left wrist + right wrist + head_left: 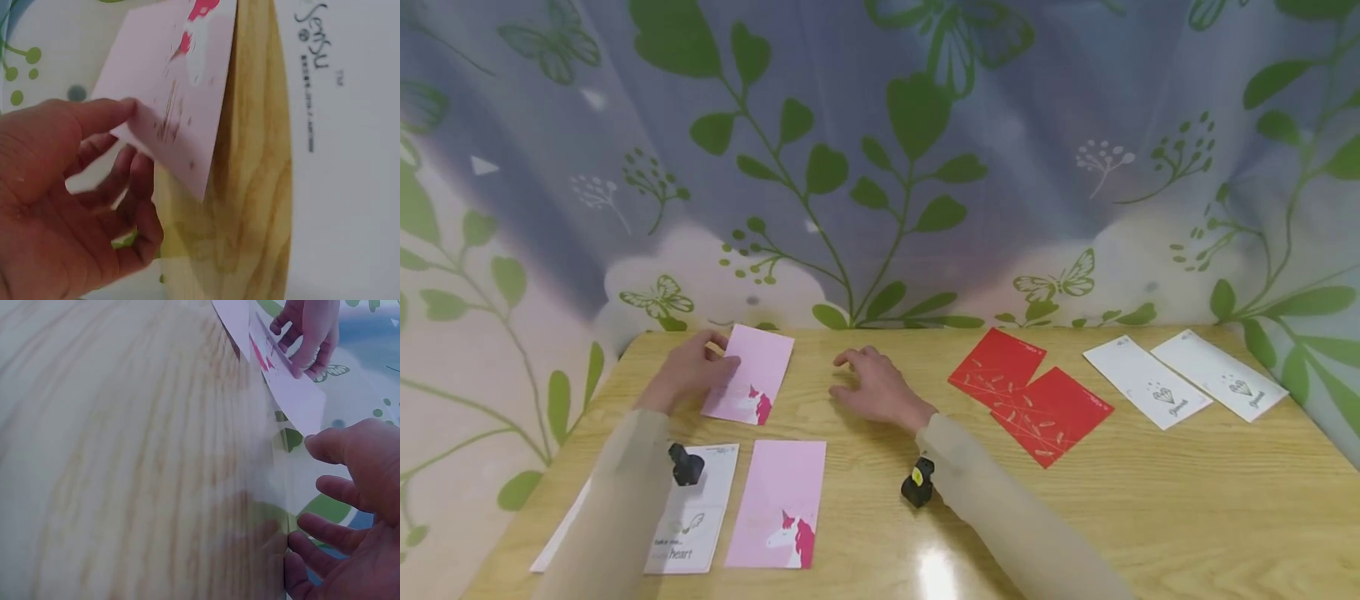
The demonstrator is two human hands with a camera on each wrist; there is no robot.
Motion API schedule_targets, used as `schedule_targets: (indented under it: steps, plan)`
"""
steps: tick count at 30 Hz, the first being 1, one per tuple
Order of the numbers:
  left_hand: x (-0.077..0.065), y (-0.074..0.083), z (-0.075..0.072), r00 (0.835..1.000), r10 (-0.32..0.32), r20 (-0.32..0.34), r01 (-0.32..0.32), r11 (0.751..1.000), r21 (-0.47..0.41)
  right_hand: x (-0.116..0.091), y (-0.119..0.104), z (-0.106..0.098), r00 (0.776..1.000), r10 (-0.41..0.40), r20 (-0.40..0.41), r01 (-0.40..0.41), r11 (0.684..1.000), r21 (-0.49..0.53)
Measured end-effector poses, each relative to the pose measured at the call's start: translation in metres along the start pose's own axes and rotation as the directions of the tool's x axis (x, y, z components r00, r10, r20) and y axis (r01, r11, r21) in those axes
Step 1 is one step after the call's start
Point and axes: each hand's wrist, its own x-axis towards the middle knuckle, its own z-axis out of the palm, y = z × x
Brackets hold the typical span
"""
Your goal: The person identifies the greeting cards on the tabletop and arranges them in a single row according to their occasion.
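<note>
In the head view my left hand [688, 371] pinches the left edge of a pink card [748, 367] with a unicorn printed at its lower corner. The left wrist view shows the thumb on the card's face [169, 94], which is tilted up off the table. My right hand [880, 387] hovers to the right of that card, its fingers spread and loosely bent, holding nothing. A second pink unicorn card [775, 504] lies flat nearer to me. Beside it lies a white card [700, 500] with a winged drawing and the word "heart", partly under my left forearm.
Two red cards [1060, 412] with gold sprigs overlap on the right of the wooden table [1150, 517]. Farther right lie two white cards [1150, 383] with a diamond drawing. Another white card's edge [561, 533] shows left of my forearm. A leaf-patterned curtain [880, 167] hangs behind.
</note>
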Motion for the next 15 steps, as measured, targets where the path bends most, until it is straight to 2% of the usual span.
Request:
schedule_targets:
  steps: [3,6,10,15]
  plan:
    - [-0.001,0.002,-0.003,0.997,0.082,0.010,-0.081,0.993,-0.083,0.000,0.000,0.000,1.000,-0.009,-0.005,0.009,1.000,0.019]
    - [-0.005,0.009,-0.006,0.988,0.154,0.030,-0.146,0.973,-0.181,0.000,-0.001,0.000,1.000,-0.006,-0.016,0.007,0.999,0.053]
    - [-0.011,0.021,-0.008,0.980,0.194,0.052,-0.175,0.951,-0.256,0.000,0.000,0.000,0.999,0.014,-0.037,-0.009,0.993,0.119]
    - [-0.017,0.033,-0.005,0.973,0.222,0.055,-0.197,0.936,-0.293,0.001,0.000,-0.004,0.997,0.034,-0.075,-0.019,0.980,0.199]
